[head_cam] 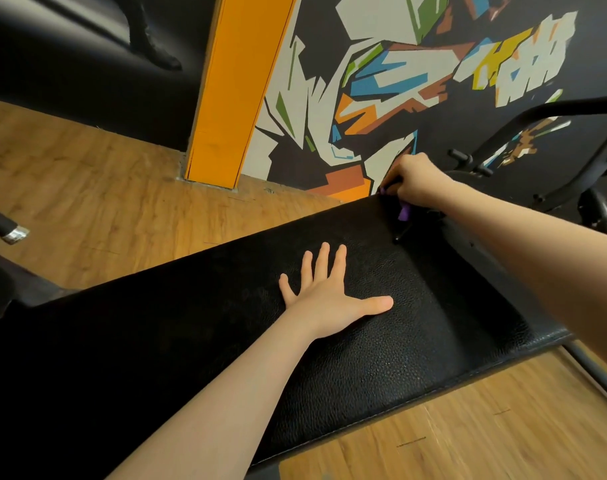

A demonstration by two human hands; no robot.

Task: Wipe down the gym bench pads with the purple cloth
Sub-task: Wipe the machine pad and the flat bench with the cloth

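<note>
A long black leather bench pad (191,341) runs across the view from lower left to right. My left hand (326,296) lies flat on the pad's middle with fingers spread. My right hand (416,181) is at the pad's far corner, fingers curled round the purple cloth (403,213). Only small bits of the cloth show below and beside the fist; most of it is hidden by the hand.
Wooden floor (104,202) surrounds the bench. An orange pillar (232,98) and a painted mural wall (399,81) stand behind. Black metal machine frames (537,133) are at the right, a bar end (14,233) at the left, and a bench leg (593,368) at lower right.
</note>
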